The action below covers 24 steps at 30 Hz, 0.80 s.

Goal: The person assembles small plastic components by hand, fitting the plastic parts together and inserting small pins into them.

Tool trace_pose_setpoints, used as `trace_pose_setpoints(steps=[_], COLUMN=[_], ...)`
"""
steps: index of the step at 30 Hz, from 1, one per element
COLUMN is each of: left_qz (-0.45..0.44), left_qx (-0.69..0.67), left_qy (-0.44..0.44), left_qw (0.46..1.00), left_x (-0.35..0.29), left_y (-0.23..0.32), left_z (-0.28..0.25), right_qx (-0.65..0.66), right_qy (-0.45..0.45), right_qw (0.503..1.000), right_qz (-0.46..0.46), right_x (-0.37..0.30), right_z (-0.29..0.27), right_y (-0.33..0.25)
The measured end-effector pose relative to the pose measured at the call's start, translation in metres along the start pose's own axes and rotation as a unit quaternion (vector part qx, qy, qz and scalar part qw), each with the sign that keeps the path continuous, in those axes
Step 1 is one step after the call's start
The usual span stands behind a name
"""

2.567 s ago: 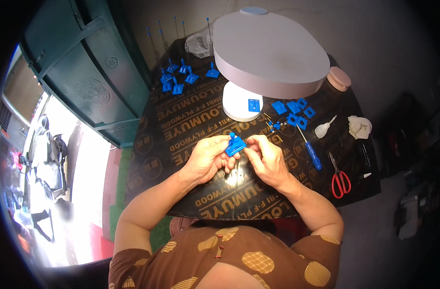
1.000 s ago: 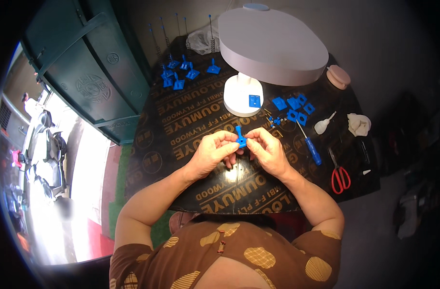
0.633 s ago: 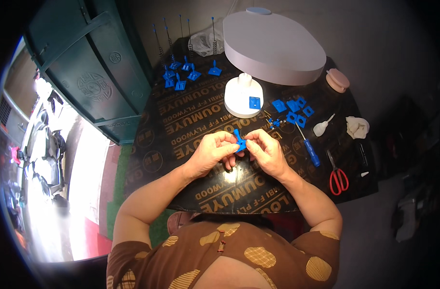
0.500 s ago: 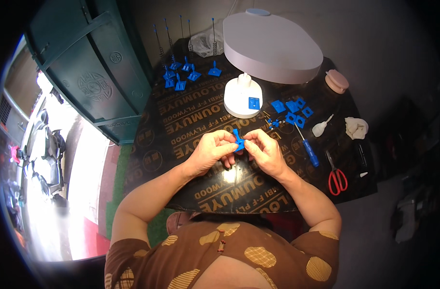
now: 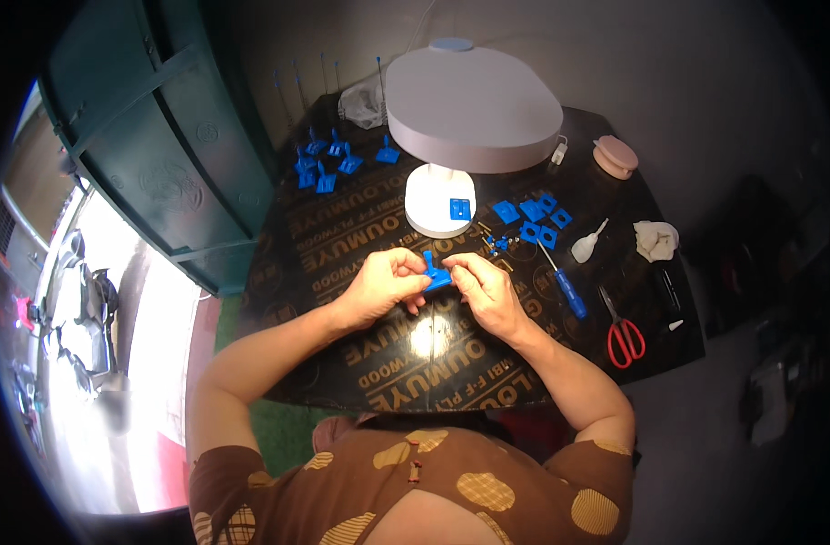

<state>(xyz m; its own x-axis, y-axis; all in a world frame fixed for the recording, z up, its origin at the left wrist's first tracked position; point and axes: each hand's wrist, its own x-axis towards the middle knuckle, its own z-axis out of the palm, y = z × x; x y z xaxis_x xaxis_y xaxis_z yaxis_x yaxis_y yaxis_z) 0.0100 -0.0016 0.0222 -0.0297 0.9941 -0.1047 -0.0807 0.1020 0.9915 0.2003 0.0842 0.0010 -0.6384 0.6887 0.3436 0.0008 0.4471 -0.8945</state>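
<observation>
Small blue plastic part (image 5: 436, 272), flat base with short upright post, held above dark board (image 5: 360, 227), just in front of white lamp base (image 5: 440, 202). Left hand (image 5: 385, 286) curled, fingertips pinching part's left side. Right hand (image 5: 484, 289) knuckles up, thumb and forefinger gripping right edge. Blue-handled screwdriver (image 5: 562, 283) near right hand.

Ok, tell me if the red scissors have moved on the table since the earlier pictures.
No. The red scissors lie at the same spot, right of the blue-handled screwdriver and below the white cloth; the small shifts between pictures come from the head camera.
</observation>
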Motion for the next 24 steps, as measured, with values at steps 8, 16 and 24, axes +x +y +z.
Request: trace_pose_setpoints(steps=[8,16,24], left_qz=[0.07,0.317,0.239], left_qx=[0.267,0.481,0.398], left_qy=[0.073,0.095,0.079], left_qw=[0.958,0.812,0.882], left_x=[-0.011,-0.022,-0.024], left_y=[-0.011,-0.018,-0.013], left_z=[0.009,0.013,0.017], right_qx=[-0.071,-0.074,-0.066], right_qy=[0.023,-0.053,-0.045], right_qw=[0.992,0.991,0.991], right_qz=[-0.102,-0.095,-0.109], right_x=[0.002,-0.007,-0.007], right_z=[-0.001,0.006,0.008], right_y=[-0.007,-0.015,-0.011])
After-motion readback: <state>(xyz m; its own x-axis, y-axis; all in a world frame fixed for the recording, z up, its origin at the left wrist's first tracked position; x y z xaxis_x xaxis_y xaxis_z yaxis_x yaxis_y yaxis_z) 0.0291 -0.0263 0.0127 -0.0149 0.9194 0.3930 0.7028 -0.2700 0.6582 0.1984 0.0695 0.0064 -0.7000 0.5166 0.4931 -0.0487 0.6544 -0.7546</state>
